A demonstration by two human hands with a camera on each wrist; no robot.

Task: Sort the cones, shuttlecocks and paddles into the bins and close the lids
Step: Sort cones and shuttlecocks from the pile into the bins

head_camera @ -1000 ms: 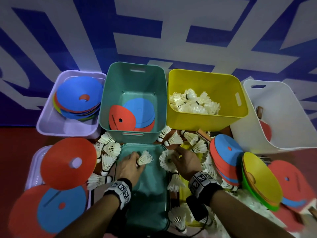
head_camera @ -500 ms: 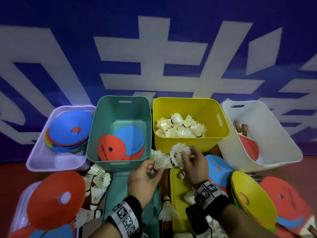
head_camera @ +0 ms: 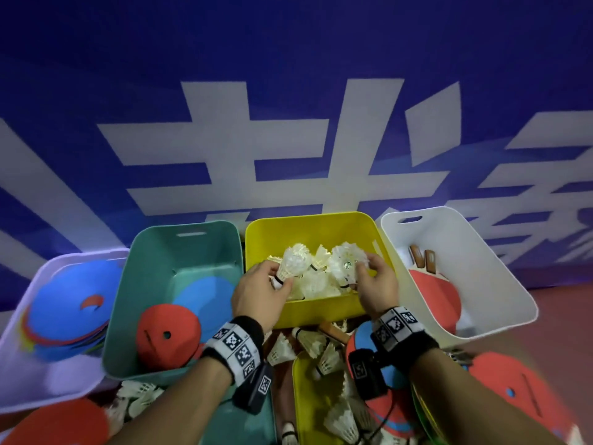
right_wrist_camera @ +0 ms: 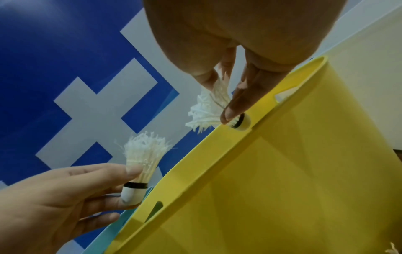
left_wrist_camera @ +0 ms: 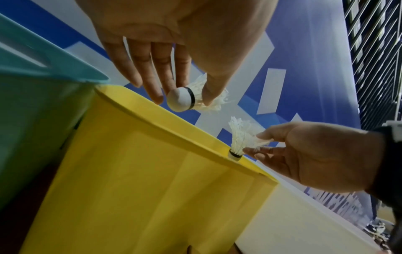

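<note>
Both hands are over the yellow bin (head_camera: 321, 311), each grasping one shuttlecock: the left hand (head_camera: 256, 297) pinches the left shuttlecock (head_camera: 293, 263) near its cork between thumb and fingers, feathers up, and the right hand (head_camera: 377, 287) pinches the right shuttlecock (head_camera: 345, 268) by its feather skirt. The left wrist view shows the right shuttlecock's cork (left_wrist_camera: 234, 153) just at the bin's near rim (left_wrist_camera: 174, 127), so the step in hand looks like the drop into the heap of shuttlecocks (head_camera: 316, 284) already inside. To do it well, I would carry both hands a little further in past the rim before letting go, since a cork clipping the rim could bounce the piece back out among the loose shuttlecocks (head_camera: 308, 343) lying on the floor in front of the bins. Release should be low and gentle: the feathers look light and frayed, and squeezing the skirt could crush it. Much still seems to remain, as cones (head_camera: 519, 393) and paddles lie outside; the teal bin (head_camera: 128, 316) holds paddles (head_camera: 168, 330), the lilac bin (head_camera: 48, 380) flat cones (head_camera: 70, 303), the white bin (head_camera: 481, 284) more paddles, and no bin is lidded yet.
</note>
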